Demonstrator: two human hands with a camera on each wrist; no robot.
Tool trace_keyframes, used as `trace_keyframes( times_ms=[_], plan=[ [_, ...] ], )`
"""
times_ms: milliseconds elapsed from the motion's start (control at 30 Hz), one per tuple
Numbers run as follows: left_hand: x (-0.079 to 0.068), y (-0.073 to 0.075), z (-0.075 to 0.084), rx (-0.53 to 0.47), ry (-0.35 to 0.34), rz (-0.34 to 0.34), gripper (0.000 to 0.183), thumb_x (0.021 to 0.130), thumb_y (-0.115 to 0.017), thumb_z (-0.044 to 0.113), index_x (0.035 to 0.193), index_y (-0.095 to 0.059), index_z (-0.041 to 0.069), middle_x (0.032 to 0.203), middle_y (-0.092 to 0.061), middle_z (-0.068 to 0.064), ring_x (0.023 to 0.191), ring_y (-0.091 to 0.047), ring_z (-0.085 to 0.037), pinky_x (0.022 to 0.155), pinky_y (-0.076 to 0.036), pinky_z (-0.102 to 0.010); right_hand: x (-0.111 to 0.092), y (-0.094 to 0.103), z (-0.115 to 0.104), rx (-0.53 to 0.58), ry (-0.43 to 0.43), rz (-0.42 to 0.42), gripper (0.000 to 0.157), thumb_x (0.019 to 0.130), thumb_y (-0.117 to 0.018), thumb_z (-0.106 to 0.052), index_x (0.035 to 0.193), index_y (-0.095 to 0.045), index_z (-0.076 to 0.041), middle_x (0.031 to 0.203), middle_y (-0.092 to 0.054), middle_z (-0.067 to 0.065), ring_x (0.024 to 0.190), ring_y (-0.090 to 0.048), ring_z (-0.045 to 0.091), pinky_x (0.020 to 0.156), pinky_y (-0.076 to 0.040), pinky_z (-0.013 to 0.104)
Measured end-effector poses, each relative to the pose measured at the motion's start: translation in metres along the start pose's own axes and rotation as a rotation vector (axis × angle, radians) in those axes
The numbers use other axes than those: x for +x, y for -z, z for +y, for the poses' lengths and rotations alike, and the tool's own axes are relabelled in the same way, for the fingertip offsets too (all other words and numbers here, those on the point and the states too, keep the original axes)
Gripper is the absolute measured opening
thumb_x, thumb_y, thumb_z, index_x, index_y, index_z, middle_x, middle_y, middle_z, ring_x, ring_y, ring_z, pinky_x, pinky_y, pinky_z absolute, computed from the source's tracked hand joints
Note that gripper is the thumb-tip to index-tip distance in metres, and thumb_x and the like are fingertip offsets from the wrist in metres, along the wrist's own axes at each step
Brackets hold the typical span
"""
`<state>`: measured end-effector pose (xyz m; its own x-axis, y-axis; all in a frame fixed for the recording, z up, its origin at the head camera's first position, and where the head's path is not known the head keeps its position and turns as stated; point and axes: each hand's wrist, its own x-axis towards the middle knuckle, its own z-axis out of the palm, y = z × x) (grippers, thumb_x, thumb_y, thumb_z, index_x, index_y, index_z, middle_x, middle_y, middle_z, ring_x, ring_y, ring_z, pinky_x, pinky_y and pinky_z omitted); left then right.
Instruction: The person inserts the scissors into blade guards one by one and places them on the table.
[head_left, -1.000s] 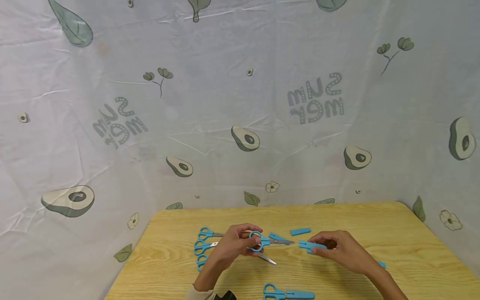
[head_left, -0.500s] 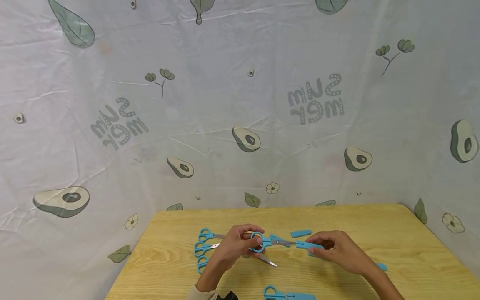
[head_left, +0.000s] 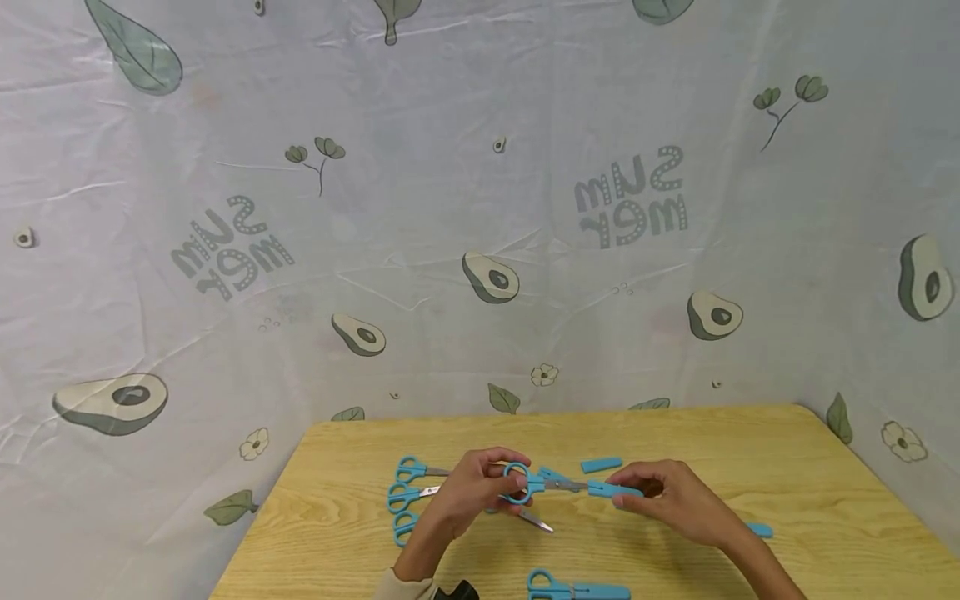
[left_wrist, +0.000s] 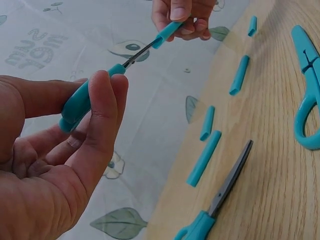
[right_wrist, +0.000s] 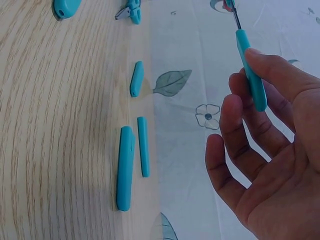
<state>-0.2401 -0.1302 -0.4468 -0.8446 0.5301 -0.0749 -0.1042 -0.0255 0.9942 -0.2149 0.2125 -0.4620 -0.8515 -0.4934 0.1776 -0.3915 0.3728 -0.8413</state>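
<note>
My left hand [head_left: 474, 493] pinches the blue handle of a pair of scissors [head_left: 534, 484], its blades pointing right. Between thumb and fingers, my right hand [head_left: 678, 502] holds a blue blade cap [head_left: 611, 489]. The front of the blades is inside the cap's mouth, while the part near the handle stays bare, as the left wrist view also shows at the cap [left_wrist: 167, 34]. In the right wrist view the thumb presses on the cap [right_wrist: 251, 72] and the other fingers curve loosely below it. Uncapped scissors [head_left: 535, 521] lie on the table beneath the left hand.
Several uncapped scissors [head_left: 402, 497] lie at the left of the wooden table [head_left: 345, 550]. Capped scissors [head_left: 577, 591] lie near the front. Loose blue caps [head_left: 602, 464] lie behind the hands, and another cap [head_left: 760, 529] is by the right forearm. A printed cloth [head_left: 420, 250] hangs behind.
My right hand has moved slightly left, bringing the cap over the blade tips, which were outside it a second ago. The left hand has barely shifted.
</note>
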Motion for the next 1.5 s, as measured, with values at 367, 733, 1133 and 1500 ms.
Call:
trace_keyframes(
  times_ms=[367,733,1133,1500],
  plan=[
    [0.011,-0.008,-0.001,0.017,0.01,-0.013,0.032,0.102,-0.072,0.004,0.133,-0.069,-0.001,0.088,-0.078,0.0,0.082,-0.078,-0.015,0.073,-0.068,-0.029,0.005,0.003,0.003,0.031,0.004,-0.01,0.024,0.106,-0.07,-0.019,0.126,-0.077,-0.009,0.114,-0.079,0.008,0.091,-0.073,0.007,0.073,-0.062,0.027],
    [0.017,-0.007,-0.001,-0.009,0.001,-0.014,0.032,0.103,-0.071,0.003,0.134,-0.067,-0.002,0.089,-0.078,0.001,0.081,-0.077,-0.013,0.072,-0.067,-0.027,0.015,0.003,0.0,0.004,0.043,-0.01,0.027,0.106,-0.071,-0.019,0.128,-0.076,-0.007,0.114,-0.08,0.011,0.09,-0.075,0.01,0.073,-0.063,0.027],
    [0.014,-0.006,-0.002,-0.001,-0.003,-0.024,0.034,0.103,-0.072,0.006,0.136,-0.067,-0.002,0.089,-0.077,0.002,0.082,-0.077,-0.012,0.073,-0.068,-0.028,0.019,0.0,-0.002,0.038,0.056,-0.028,0.026,0.106,-0.07,-0.019,0.128,-0.077,-0.006,0.114,-0.08,0.015,0.089,-0.076,0.01,0.073,-0.064,0.027],
    [0.012,-0.006,-0.003,0.012,-0.001,-0.022,0.034,0.103,-0.072,0.006,0.135,-0.067,-0.002,0.09,-0.077,0.002,0.082,-0.078,-0.013,0.075,-0.068,-0.03,0.017,-0.004,-0.004,0.014,0.053,-0.019,0.027,0.105,-0.071,-0.02,0.127,-0.077,-0.006,0.113,-0.08,0.011,0.088,-0.076,0.011,0.072,-0.063,0.026]
  ],
)
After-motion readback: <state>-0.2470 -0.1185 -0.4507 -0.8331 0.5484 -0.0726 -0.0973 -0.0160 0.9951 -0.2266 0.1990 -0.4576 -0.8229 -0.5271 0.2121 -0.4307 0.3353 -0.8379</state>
